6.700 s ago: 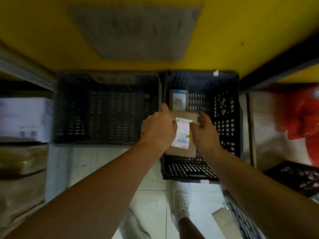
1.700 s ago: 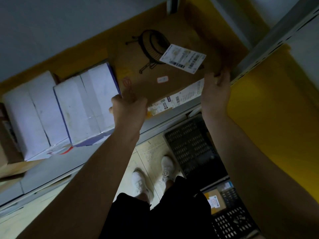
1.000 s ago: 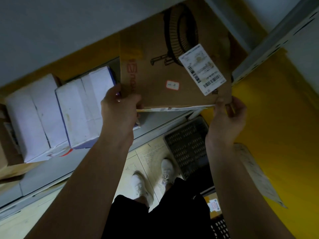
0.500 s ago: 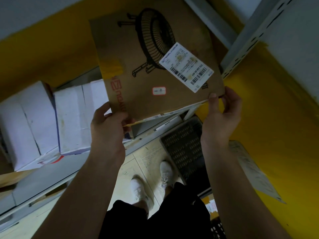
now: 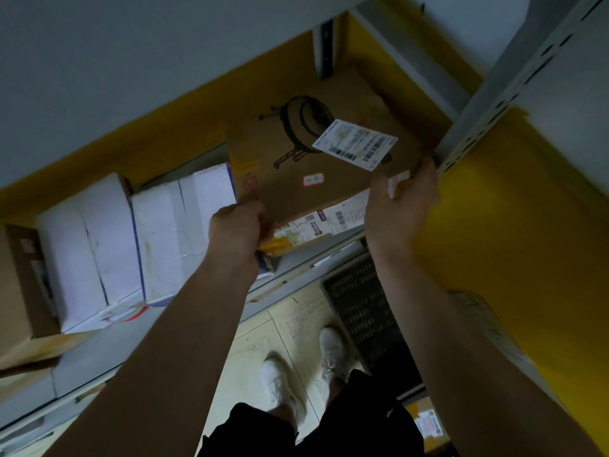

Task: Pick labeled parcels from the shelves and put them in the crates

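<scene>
Both hands clamp the brown fan carton [image 5: 316,179] on the shelf [image 5: 296,272] at twelve o'clock: left hand [image 5: 237,229] grips its near corner, right hand [image 5: 400,206] its right edge, likely steadying its width.

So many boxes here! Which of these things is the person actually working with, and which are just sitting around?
Part of the job:
- brown fan box, held by the left hand and right hand
- its white shipping label
- black crate on the floor

Just sitting there:
- white boxes on the shelf
- brown carton at far left
- yellow wall panel
</scene>
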